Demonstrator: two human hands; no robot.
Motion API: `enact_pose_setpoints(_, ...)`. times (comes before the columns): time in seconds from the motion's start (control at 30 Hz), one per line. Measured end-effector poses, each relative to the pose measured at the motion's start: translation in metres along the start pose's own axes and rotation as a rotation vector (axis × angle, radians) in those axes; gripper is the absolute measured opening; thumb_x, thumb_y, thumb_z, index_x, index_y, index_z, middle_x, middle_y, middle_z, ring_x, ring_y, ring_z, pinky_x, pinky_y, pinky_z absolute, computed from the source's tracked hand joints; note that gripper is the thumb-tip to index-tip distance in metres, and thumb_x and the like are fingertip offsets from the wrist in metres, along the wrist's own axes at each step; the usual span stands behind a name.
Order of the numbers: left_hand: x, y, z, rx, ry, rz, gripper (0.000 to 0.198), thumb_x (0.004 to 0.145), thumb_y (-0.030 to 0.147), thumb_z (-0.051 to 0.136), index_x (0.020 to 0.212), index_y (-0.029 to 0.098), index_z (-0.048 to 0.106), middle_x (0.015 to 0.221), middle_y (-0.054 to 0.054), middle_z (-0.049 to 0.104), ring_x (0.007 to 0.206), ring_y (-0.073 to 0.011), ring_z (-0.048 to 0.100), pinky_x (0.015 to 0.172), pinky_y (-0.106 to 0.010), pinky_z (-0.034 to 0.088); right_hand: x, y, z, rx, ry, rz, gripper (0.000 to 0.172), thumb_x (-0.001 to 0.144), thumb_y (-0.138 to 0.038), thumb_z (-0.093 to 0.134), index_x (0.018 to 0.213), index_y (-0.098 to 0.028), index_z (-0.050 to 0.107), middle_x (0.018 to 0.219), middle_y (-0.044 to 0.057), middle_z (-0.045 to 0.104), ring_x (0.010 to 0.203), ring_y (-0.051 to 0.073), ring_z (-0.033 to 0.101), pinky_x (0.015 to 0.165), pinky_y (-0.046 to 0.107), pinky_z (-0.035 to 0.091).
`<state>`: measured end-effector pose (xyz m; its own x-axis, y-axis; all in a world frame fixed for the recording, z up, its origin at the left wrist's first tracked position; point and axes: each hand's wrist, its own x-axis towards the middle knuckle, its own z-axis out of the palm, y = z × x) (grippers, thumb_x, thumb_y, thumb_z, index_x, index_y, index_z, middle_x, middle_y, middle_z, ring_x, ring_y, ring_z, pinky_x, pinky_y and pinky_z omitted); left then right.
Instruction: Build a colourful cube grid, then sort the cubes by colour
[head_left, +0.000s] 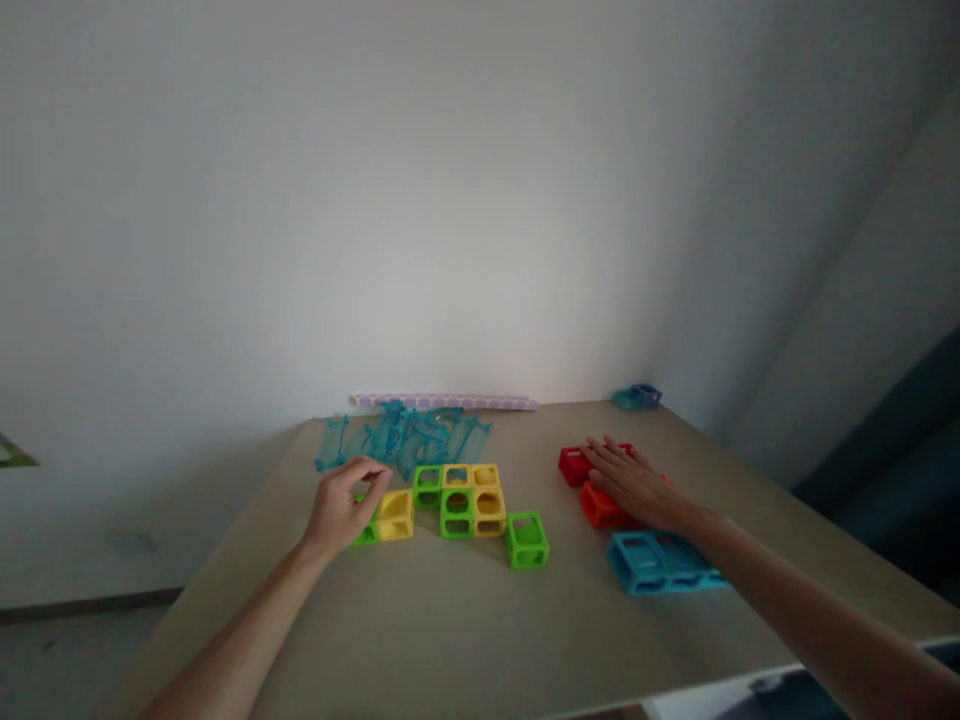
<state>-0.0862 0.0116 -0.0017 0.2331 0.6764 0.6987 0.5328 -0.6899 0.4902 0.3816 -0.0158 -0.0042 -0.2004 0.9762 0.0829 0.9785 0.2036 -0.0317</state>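
My left hand point(346, 508) is closed, with thumb and index fingertip drawn together. It hides most of a green cube frame point(366, 536), which touches a yellow one point(395, 516); whether anything sits between the fingertips is hidden. Stretched flat, my right hand point(634, 485) lies over red cube frames point(574, 466) and orange ones point(602, 508), covering part of them. Blue cube frames point(645, 566) stand in a joined row just below that hand, partly behind the forearm. Between my hands is a joined group of green and yellow cubes point(472, 500), with a single green cube point(527, 541) to its right.
Translucent blue track-like pieces point(409, 435) lie heaped at the back left of the table point(420, 630). Behind them a purple-and-white patterned strip point(450, 402) runs along the wall. Dark blue and teal pieces point(637, 397) sit at the back right corner. A dark curtain hangs right.
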Motion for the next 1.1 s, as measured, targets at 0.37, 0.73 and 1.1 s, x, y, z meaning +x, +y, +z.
enact_pose_setpoints(0.37,0.001,0.002,0.001,0.001,0.015,0.004,0.014,0.087,0.025,0.058,0.076,0.018,0.063,0.076,-0.001,0.065,0.074,-0.0149,0.060,0.071,-0.025,0.046,-0.024,-0.018,-0.012,-0.006,-0.036,0.053,0.063,0.097,-0.050,0.015,0.152,-0.020,0.022,0.157,0.005,0.022,0.145,0.029,0.013,0.115,0.059,0.012)
enact_pose_setpoints(0.73,0.001,0.001,0.000,0.017,0.005,-0.012,0.015,0.088,0.026,0.056,0.077,0.018,0.063,0.076,-0.002,0.065,0.074,-0.0148,0.060,0.071,-0.025,0.046,-0.031,-0.024,-0.017,-0.010,-0.020,0.037,0.064,0.096,-0.048,0.013,0.150,-0.017,0.027,0.155,0.007,0.027,0.145,0.026,0.020,0.116,0.056,0.017)
enact_pose_setpoints(1.1,0.002,0.002,-0.001,0.027,-0.002,-0.018,0.016,0.088,0.027,0.055,0.077,0.019,0.063,0.076,-0.002,0.065,0.073,-0.0152,0.061,0.071,-0.025,0.047,-0.034,-0.014,-0.009,-0.014,0.040,-0.039,0.060,0.097,-0.047,0.018,0.150,-0.023,0.028,0.154,0.006,0.030,0.143,0.026,0.024,0.115,0.056,0.018)
